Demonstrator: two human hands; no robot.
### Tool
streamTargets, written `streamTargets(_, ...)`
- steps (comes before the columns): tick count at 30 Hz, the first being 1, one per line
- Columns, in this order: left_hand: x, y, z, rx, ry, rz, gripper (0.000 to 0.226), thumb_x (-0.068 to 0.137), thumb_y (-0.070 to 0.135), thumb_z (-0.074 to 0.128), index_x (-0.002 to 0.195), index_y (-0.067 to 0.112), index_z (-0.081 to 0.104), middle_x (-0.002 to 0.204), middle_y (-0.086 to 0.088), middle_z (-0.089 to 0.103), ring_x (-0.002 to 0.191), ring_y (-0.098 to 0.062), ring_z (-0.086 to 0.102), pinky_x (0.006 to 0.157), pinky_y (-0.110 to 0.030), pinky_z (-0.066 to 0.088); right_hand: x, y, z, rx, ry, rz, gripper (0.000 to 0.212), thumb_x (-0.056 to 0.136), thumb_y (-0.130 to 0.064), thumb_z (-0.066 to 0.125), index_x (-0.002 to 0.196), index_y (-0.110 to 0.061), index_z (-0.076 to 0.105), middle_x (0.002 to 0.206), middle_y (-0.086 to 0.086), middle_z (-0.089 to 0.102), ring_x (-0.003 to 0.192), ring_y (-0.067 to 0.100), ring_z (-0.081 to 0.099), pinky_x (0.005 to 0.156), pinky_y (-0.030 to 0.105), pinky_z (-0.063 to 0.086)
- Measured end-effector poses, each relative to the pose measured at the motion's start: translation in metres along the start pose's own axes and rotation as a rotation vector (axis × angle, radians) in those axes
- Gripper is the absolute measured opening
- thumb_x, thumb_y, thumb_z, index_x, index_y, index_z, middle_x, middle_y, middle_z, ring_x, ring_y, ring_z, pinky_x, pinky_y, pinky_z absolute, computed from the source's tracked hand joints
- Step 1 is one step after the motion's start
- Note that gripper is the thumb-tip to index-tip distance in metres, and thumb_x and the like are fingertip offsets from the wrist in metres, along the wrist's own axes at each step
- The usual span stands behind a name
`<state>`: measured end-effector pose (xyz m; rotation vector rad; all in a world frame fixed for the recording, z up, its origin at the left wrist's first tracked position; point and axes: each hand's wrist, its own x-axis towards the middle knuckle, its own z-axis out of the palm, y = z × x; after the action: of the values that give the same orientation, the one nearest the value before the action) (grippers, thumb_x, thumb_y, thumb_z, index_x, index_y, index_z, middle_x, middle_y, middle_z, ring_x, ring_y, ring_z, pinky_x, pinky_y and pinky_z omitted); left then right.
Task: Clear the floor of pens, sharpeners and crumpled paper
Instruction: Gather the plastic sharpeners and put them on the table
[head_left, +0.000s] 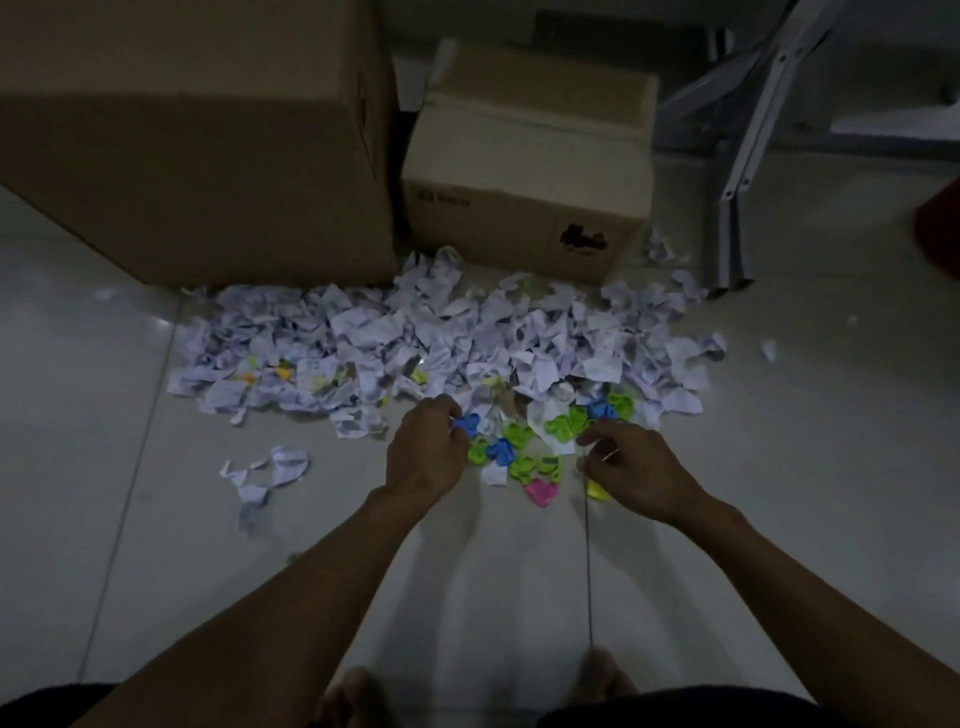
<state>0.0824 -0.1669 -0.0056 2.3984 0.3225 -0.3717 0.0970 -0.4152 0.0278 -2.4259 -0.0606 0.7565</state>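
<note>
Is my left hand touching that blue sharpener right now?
Touching. The head view shows the left hand with its fingertips closed on the blue sharpener, no gap visible between them.

- The crumpled paper (415, 332) spreads across the floor (779, 467) ahead of me.
- Behind it stand a large cardboard box (197, 145) on the left and a smaller cardboard box (530, 171) to its right.
- The sharpeners (524, 441) lie at the pile's near edge, between my left hand (428, 452) and right hand (634, 473).
</note>
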Motion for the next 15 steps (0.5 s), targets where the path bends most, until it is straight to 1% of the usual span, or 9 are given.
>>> streamTargets(3,0.016,-0.026,0.033,0.07,0.031,0.094,0.024,0.091,0.014,0.054,0.114,0.006,0.059,0.109,-0.017,0.053,0.102,-0.034,0.053,0.075,-0.038,0.045,0.017,0.022,0.034,0.031,0.067,-0.071,0.013,0.086,-0.018,0.069,0.096,-0.025,0.064,0.075,-0.008,0.064,0.067,0.0,0.06,0.058,0.011,0.04)
streamTargets(6,0.022,-0.043,0.059,0.126,0.046,0.145,0.034,0.091,0.017,0.055,0.124,0.01,0.055,0.12,-0.013,0.046,0.114,-0.03,0.045,0.078,-0.038,0.045,0.023,0.041,0.06,0.068,0.164,-0.092,0.012,0.085,-0.016,0.069,0.093,-0.024,0.066,0.073,-0.009,0.064,0.065,0.001,0.062,0.058,0.01,0.043)
streamTargets(7,0.024,-0.046,0.065,0.151,0.05,0.148,0.036,0.091,0.019,0.055,0.126,0.011,0.054,0.122,-0.012,0.045,0.115,-0.028,0.043,0.078,-0.036,0.044,0.025,0.046,0.067,0.067,0.194,-0.101,0.012,0.085,-0.015,0.068,0.094,-0.023,0.068,0.074,-0.008,0.065,0.065,0.002,0.062,0.06,0.014,0.045)
streamTargets(8,0.026,-0.047,0.07,0.172,0.06,0.158,0.035,0.091,0.021,0.056,0.125,0.012,0.055,0.121,-0.011,0.044,0.115,-0.028,0.042,0.077,-0.036,0.044,0.027,0.048,0.072,0.069,0.224,-0.11,0.013,0.085,-0.014,0.068,0.096,-0.021,0.069,0.074,-0.007,0.065,0.065,0.002,0.062,0.061,0.016,0.046)
streamTargets(9,0.027,-0.046,0.073,0.177,0.071,0.168,0.031,0.091,0.02,0.057,0.121,0.011,0.057,0.119,-0.012,0.044,0.113,-0.028,0.042,0.076,-0.036,0.044,0.028,0.049,0.075,0.077,0.246,-0.112,0.014,0.084,-0.013,0.068,0.097,-0.018,0.07,0.075,-0.006,0.065,0.065,0.001,0.062,0.061,0.016,0.046)
streamTargets(11,0.024,-0.045,0.077,0.152,0.09,0.166,0.024,0.09,0.016,0.058,0.113,0.006,0.058,0.115,-0.014,0.045,0.109,-0.03,0.044,0.075,-0.038,0.045,0.025,0.049,0.082,0.084,0.269,-0.126,0.016,0.084,-0.01,0.068,0.099,-0.014,0.071,0.076,-0.003,0.066,0.065,0.001,0.06,0.059,0.011,0.043)
streamTargets(13,0.022,-0.044,0.077,0.117,0.112,0.176,0.02,0.088,0.009,0.057,0.108,0.003,0.055,0.113,-0.017,0.045,0.106,-0.033,0.044,0.075,-0.041,0.045,0.023,0.047,0.087,0.084,0.286,-0.14,0.017,0.083,-0.008,0.068,0.099,-0.012,0.071,0.077,-0.003,0.066,0.065,0.0,0.06,0.059,0.01,0.043)
streamTargets(15,0.021,-0.044,0.074,0.056,0.184,0.212,0.018,0.089,0.009,0.055,0.106,0.002,0.055,0.112,-0.017,0.045,0.102,-0.033,0.046,0.075,-0.041,0.044,0.023,0.044,0.092,0.077,0.303,-0.15,0.017,0.082,-0.008,0.068,0.098,-0.013,0.072,0.077,-0.005,0.065,0.064,-0.002,0.059,0.059,0.013,0.044)
